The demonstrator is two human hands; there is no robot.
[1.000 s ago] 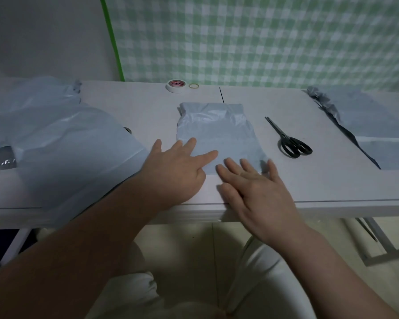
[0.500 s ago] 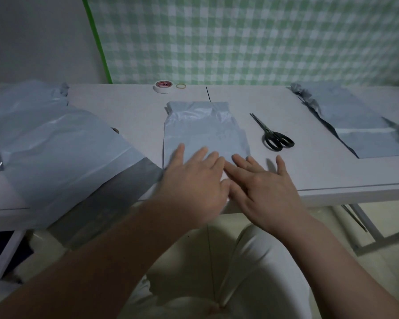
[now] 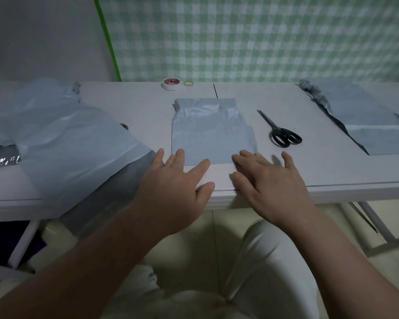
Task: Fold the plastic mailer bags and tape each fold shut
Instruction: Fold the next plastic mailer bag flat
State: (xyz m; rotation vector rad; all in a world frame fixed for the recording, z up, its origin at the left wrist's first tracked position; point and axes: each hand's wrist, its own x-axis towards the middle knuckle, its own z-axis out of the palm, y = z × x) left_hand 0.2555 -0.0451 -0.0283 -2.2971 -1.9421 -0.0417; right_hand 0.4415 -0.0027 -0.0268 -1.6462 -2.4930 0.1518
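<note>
A folded grey mailer bag [image 3: 211, 132] lies flat in the middle of the white table [image 3: 327, 171]. My left hand [image 3: 173, 187] rests palm down at the bag's near left corner, fingers spread, fingertips touching its edge. My right hand [image 3: 270, 183] lies palm down at the near right corner, fingers apart, holding nothing. A roll of white tape [image 3: 170, 84] sits at the table's far edge behind the bag. Black scissors [image 3: 281, 132] lie just right of the bag.
A pile of unfolded grey mailer bags [image 3: 62, 146] covers the left of the table and hangs over its front edge. Another flat mailer bag [image 3: 364, 120] lies at the right. A yellow rubber band [image 3: 188, 83] sits beside the tape. A green checked cloth hangs behind.
Both hands have slid back toward me and apart, from the middle of the bag's near part to its two near corners.
</note>
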